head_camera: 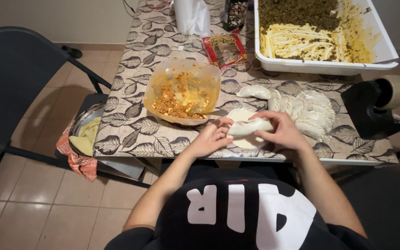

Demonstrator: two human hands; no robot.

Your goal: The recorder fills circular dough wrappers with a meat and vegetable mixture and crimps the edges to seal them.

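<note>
Both hands meet at the near edge of the bench (130, 129), which wears a cloth printed with grey leaves. The left hand (210, 139) and the right hand (281, 129) together hold a folded piece of pale dough (248, 127), fingers pinched narrow along its edge, the left at its 9 o'clock end and the right at its 3 o'clock end. The dough sits just above a round dough disc (240, 115) lying on the bench.

At 10 o'clock from the hands stands a clear plastic container (181, 90) with orange-brown filling. At 2 o'clock lies a pile of finished folded pastries (309, 111) on clear film. Farther off at 1 o'clock is a large white tub (322, 65) with dark and yellow remains. A red packet (224, 48) lies at 12 o'clock. A black tape dispenser (376, 104) sits at 3 o'clock. At 9 o'clock, beyond the bench, a black chair (19, 78) holds a metal bowl (84, 121) on a checked cloth (77, 159).
</note>
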